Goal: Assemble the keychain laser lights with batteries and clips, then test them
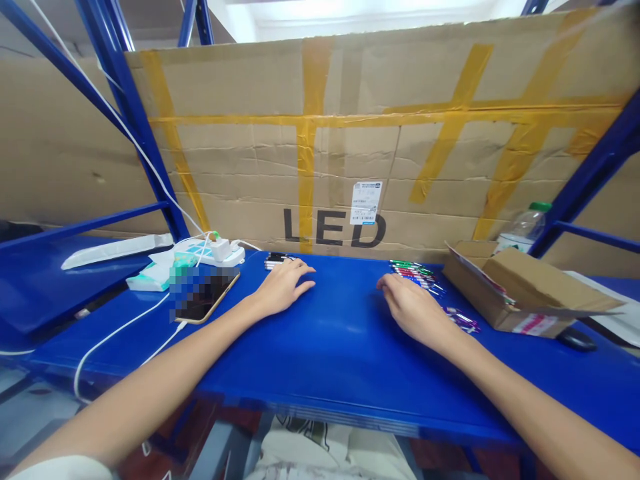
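Note:
My left hand [285,285] lies palm down on the blue table [330,340], fingers stretched toward a small pile of dark pens [276,260] just behind it. My right hand [407,303] also rests flat on the table, fingers loosely extended, holding nothing. Just beyond its fingertips lies a heap of several coloured pens [416,273], and a few more purple pens [463,320] lie to its right. Both forearms reach in from the bottom of the view.
A phone [203,297] on a white cable lies left of my left hand, with a power strip [215,253] behind it. An open cardboard box [520,293] and a plastic bottle [525,227] stand at the right. A taped cardboard wall [350,147] closes the back.

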The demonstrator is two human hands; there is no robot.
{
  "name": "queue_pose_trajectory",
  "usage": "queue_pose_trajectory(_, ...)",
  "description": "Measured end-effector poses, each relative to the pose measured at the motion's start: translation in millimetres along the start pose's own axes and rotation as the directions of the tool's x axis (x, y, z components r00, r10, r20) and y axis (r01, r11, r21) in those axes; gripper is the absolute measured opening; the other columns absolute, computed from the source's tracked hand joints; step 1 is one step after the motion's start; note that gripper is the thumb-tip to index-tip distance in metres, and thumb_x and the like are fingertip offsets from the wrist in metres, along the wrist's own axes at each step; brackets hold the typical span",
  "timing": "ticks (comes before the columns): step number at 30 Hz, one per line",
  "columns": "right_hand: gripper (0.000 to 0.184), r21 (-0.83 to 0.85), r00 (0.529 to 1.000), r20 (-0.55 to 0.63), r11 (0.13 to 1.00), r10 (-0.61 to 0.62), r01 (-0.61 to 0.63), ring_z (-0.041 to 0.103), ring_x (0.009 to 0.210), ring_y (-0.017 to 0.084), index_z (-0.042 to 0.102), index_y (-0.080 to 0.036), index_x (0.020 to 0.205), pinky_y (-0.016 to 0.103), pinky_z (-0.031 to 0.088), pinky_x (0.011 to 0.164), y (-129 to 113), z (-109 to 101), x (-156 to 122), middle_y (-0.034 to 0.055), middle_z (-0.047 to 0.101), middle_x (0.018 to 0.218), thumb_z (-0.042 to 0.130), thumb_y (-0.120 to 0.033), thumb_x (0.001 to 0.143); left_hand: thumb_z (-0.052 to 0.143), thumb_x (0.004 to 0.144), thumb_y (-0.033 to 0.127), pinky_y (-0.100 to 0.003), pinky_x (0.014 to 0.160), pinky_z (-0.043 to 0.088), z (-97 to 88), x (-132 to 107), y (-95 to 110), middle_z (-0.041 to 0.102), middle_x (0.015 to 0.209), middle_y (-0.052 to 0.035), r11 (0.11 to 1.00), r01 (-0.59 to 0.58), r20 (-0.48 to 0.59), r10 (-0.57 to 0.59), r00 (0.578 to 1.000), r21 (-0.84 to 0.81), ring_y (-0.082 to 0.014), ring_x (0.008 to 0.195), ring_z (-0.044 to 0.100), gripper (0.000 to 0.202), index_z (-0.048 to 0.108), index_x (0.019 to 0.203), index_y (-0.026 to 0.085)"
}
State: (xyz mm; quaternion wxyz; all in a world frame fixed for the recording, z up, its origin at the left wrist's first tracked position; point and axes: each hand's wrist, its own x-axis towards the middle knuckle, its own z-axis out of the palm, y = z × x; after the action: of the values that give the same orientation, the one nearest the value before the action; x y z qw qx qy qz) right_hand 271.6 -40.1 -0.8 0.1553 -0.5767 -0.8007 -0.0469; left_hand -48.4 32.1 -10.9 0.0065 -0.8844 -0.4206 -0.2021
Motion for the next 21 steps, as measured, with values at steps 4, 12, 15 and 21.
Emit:
queue_pose_trajectory(4,0.028,-0.006,0.999,-0.033,1.0,0.003,-0.003,0.07,0.109,0.03,0.064,-0.019,0.112,0.04,0.051,0.094,9,-1,2,0.0148,0.075,0.113,0.036,-0.016,0.106,0.053,0.109,0.044,-0.048,0.116,0.043,0.1,-3,6,0.066,0.139,-0.0115,0.991,-0.041,-0.023,0.039,0.999,-0.126,-0.0306,0.128,0.059,0.038,0.066,0.138,0.023)
queue_pose_trajectory(12,0.023,0.015,0.998,-0.06,0.999,-0.036,0.037,0.07,0.105,0.031,0.063,-0.022,0.105,0.043,0.052,0.092,15,0,3,0.0137,0.075,0.108,0.04,-0.022,0.106,0.053,0.109,0.045,-0.048,0.119,0.043,0.2,-6,16,0.067,0.14,-0.0119,0.955,-0.138,0.02,0.148,0.989,-0.262,-0.0301,0.132,0.06,0.038,0.067,0.137,0.024)
queue_pose_trajectory(15,0.017,0.059,0.997,0.016,0.995,-0.079,0.078,0.069,0.095,0.029,0.063,-0.023,0.097,0.042,0.053,0.087,25,-12,3,0.0116,0.074,0.1,0.046,-0.024,0.103,0.054,0.109,0.046,-0.048,0.119,0.043,2.0,-7,17,0.067,0.141,-0.0122,0.949,-0.139,0.041,0.157,0.987,-0.281,-0.0303,0.133,0.06,0.038,0.069,0.136,0.023)
queue_pose_trajectory(21,0.008,0.174,0.929,0.36,0.985,-0.084,0.021,0.068,0.074,0.021,0.066,-0.027,0.087,0.031,0.048,0.066,66,-56,-4,0.0027,0.075,0.085,0.072,-0.021,0.086,0.054,0.109,0.046,-0.047,0.121,0.041,5.1,-8,15,0.065,0.145,-0.0115,0.957,-0.138,0.088,0.165,0.982,-0.255,-0.03,0.135,0.059,0.039,0.067,0.138,0.023)
